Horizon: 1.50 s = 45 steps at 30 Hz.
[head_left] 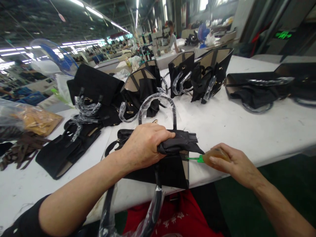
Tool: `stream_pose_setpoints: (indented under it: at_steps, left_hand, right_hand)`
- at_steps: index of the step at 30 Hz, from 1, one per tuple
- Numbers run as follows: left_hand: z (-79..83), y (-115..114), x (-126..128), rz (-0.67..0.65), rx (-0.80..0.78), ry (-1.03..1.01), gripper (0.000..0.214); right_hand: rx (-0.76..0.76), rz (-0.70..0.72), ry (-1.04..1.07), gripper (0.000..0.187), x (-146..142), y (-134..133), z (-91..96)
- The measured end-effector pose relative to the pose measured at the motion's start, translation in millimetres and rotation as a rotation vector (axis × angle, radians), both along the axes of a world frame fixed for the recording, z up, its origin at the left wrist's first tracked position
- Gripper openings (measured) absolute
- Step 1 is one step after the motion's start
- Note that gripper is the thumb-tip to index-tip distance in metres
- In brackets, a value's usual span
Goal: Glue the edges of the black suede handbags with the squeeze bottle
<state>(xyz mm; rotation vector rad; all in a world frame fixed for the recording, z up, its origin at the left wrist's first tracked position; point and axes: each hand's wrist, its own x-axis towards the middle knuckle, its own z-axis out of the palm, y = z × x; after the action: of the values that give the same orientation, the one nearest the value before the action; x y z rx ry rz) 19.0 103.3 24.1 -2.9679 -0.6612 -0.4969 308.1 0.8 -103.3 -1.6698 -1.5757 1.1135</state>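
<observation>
A black handbag (170, 172) lies at the table's front edge, one plastic-wrapped handle (158, 95) standing up behind it and the other hanging toward my lap. My left hand (145, 141) is closed on the bag's black lining (181, 143), which is bunched over the top, thumb pressing on it. In my right hand (234, 164) is a squeeze bottle (216, 158) of amber liquid, with a green nozzle. Its thin green tip points left and meets the open end of the bag beneath the lining. Whether any liquid comes out cannot be seen.
More black handbags (209, 74) stand along the back of the white table (278, 131), with others lying at the left and right. A clear plastic bag with orange-brown contents (37, 120) and brown straps (22, 148) lie far left. Behind are a blue fan (59, 59) and a seated person (172, 38).
</observation>
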Motion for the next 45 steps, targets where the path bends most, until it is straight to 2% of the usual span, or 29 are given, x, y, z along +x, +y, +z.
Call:
stream_pose_setpoints:
  at_steps: [2, 6, 10, 14, 17, 21, 24, 26, 29, 31, 35, 39, 43, 45]
  left_hand:
    - [0.8, -1.5, -0.8, -0.016, -0.009, -0.009, 0.015]
    - [1.9, -4.6, -6.1, -0.037, -0.052, -0.024, 0.018]
    - [0.9, -5.9, -10.4, -0.09, -0.085, -0.041, 0.017]
    - [-0.6, -4.0, -11.0, -0.077, -0.084, -0.036, 0.017]
    - [-1.3, -2.5, -10.9, -0.088, -0.083, -0.038, 0.016]
    - [-1.8, -3.1, -12.3, -0.115, -0.085, -0.06, 0.018]
    - [-1.4, -4.5, -14.2, -0.121, -0.086, -0.059, 0.019]
    - [-0.9, -5.1, -15.2, -0.115, -0.092, -0.059, 0.02]
    - [-0.6, -5.4, -16.0, -0.114, -0.103, -0.063, 0.022]
    - [-1.0, -5.5, -16.1, -0.12, -0.105, -0.068, 0.022]
    - [-2.1, -6.6, -17.2, -0.136, -0.1, -0.076, 0.022]
    - [-1.1, -8.7, -19.9, -0.152, -0.09, -0.086, 0.022]
    - [1.5, -11.7, -22.6, -0.155, -0.128, -0.068, 0.023]
    - [2.4, -13.2, -23.6, -0.149, -0.138, -0.06, 0.023]
  right_hand:
    - [-0.019, 0.029, 0.035, 0.034, 0.4, -0.7, 1.3]
    - [0.049, -0.029, -0.014, 0.036, 3.1, -3.9, 3.0]
    - [-0.001, 0.023, -0.003, 0.037, 4.6, -5.9, 3.1]
    - [-0.004, -0.015, -0.038, 0.035, 3.7, -4.9, 3.3]
    - [-0.067, 0.023, 0.015, 0.033, 4.3, -4.2, 3.2]
    - [-0.052, -0.043, 0.03, 0.033, 6.0, -7.2, 1.2]
    - [-0.064, 0.032, 0.065, 0.034, 4.3, -14.0, -0.1]
    - [-0.021, 0.071, 0.074, 0.033, 1.9, -19.7, -1.3]
    - [0.145, -0.004, -0.026, 0.029, -1.4, -27.4, -4.2]
    - [0.205, 0.015, -0.049, 0.026, -2.9, -31.3, -6.0]
    - [0.172, 0.169, 0.035, 0.018, -3.8, -36.1, -8.2]
    - [0.266, 0.094, -0.004, 0.018, -2.1, -38.7, -11.0]
    - [0.187, 0.203, 0.059, 0.019, -0.1, -43.1, -15.3]
    - [0.243, 0.148, 0.04, 0.02, -0.1, -44.9, -18.0]
